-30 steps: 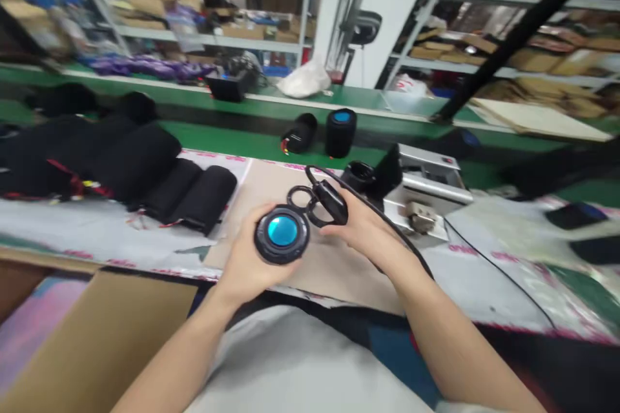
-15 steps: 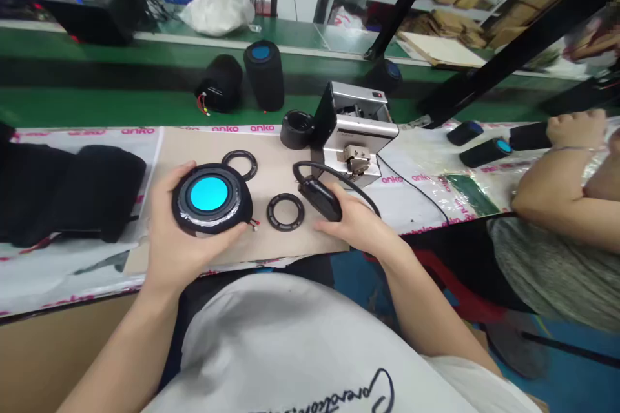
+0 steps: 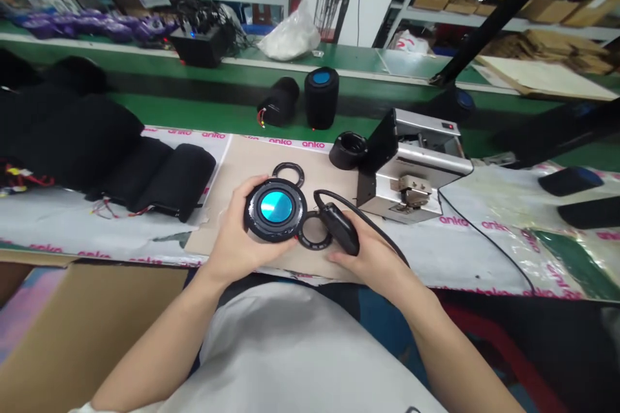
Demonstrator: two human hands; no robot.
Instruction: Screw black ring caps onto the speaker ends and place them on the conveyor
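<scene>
The person wears a pale grey-white top (image 3: 300, 348) with a small dark curved marking (image 3: 413, 410) on its front.

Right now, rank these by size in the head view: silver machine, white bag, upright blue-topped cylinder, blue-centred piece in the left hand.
1. Silver machine
2. Blue-centred piece
3. White bag and blue-topped cylinder: too alike to rank

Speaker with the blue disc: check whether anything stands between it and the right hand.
The right hand holds a black tool on the side facing the speaker. In the gap, a flat black ring lies on the cardboard, seemingly low enough to pass over. Nothing upright shows between them.
</scene>
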